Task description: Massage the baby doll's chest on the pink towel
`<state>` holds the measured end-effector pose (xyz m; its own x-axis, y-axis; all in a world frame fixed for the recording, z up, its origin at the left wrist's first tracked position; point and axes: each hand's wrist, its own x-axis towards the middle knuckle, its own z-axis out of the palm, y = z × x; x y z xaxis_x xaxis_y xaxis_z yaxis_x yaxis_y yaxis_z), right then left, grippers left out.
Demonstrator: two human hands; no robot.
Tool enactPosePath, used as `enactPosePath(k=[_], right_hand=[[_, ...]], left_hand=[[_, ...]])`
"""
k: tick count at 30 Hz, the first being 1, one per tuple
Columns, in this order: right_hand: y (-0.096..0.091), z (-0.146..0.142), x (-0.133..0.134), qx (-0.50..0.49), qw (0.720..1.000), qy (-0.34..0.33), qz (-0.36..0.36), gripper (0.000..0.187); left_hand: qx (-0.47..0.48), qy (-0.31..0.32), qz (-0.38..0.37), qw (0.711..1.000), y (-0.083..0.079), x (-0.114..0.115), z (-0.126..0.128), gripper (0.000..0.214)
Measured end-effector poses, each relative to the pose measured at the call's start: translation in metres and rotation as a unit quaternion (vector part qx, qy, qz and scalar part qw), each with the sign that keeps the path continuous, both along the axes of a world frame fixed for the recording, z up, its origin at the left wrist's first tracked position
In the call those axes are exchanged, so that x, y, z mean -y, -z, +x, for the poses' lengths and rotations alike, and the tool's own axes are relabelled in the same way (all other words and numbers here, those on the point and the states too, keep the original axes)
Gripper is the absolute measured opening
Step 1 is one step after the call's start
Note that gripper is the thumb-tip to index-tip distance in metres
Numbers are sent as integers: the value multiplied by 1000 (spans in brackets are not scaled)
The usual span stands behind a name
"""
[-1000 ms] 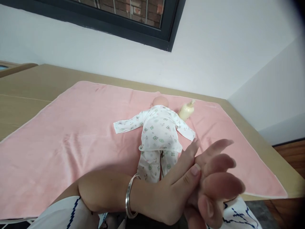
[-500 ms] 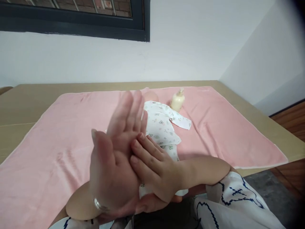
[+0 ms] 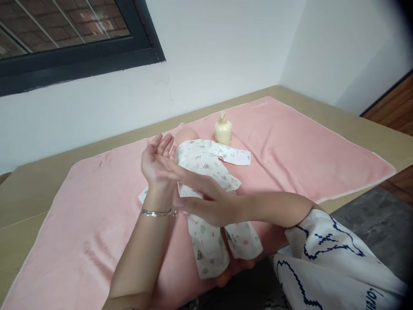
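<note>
A baby doll point(image 3: 213, 172) in a white printed suit lies face down on a pink blanket point(image 3: 290, 142). My left hand point(image 3: 156, 163) is raised above the doll's left arm, fingers stretched up, a silver bangle on the wrist. My right hand point(image 3: 200, 191) lies flat across it, fingertips sliding over the left palm and wrist. Neither hand holds anything. A cream pump bottle point(image 3: 223, 129) stands by the doll's head.
The blanket covers a tan wooden table point(image 3: 32, 189) set against a white wall. A dark-framed window point(image 3: 64, 47) is at the upper left. Wooden floor point(image 3: 396, 107) shows at the right past the table's corner.
My hands keep rubbing together: the right slid from the left hand's back down over palm and wrist. The left hand rose upright. The view swung, bringing the doll's legs into sight.
</note>
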<state>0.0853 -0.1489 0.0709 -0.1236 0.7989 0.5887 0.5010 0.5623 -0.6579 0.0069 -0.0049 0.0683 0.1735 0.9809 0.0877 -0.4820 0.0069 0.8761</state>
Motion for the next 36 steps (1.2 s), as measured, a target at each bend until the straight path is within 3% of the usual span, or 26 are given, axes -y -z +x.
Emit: enactPosePath(k=[3, 6, 10, 17, 20, 25, 28, 30, 32, 34, 36], right_hand=[[12, 11, -26, -5, 998, 65, -3, 50], [38, 25, -61, 51, 993, 106, 10, 48], [60, 38, -90, 157, 982, 108, -2, 48], [56, 77, -110, 238, 968, 54, -61, 40], [59, 95, -120, 222, 966, 80, -106, 44], [60, 63, -101, 301, 923, 216, -107, 50], [58, 42, -88, 364, 916, 156, -71, 49], [56, 45, -89, 367, 921, 112, -69, 49], [55, 56, -97, 345, 927, 112, -92, 48], [54, 65, -103, 317, 927, 155, -128, 53], [54, 63, -103, 299, 908, 241, -168, 61]], left_hand=[[-78, -70, 15, 994, 38, -24, 11, 22], [-160, -115, 111, 974, 71, -29, 17, 22], [-250, -179, 174, 936, 91, -26, 16, 27], [-281, -179, 151, 931, 94, -26, 16, 30], [-286, -178, 154, 929, 94, -24, 17, 32], [-292, -161, 161, 929, 95, -23, 17, 27], [-286, -153, 158, 933, 94, -22, 17, 25], [-286, -151, 163, 932, 93, -21, 17, 26], [-298, -147, 172, 927, 92, -21, 17, 25], [-317, -141, 180, 920, 92, -21, 17, 25], [-335, -148, 192, 911, 93, -22, 17, 27]])
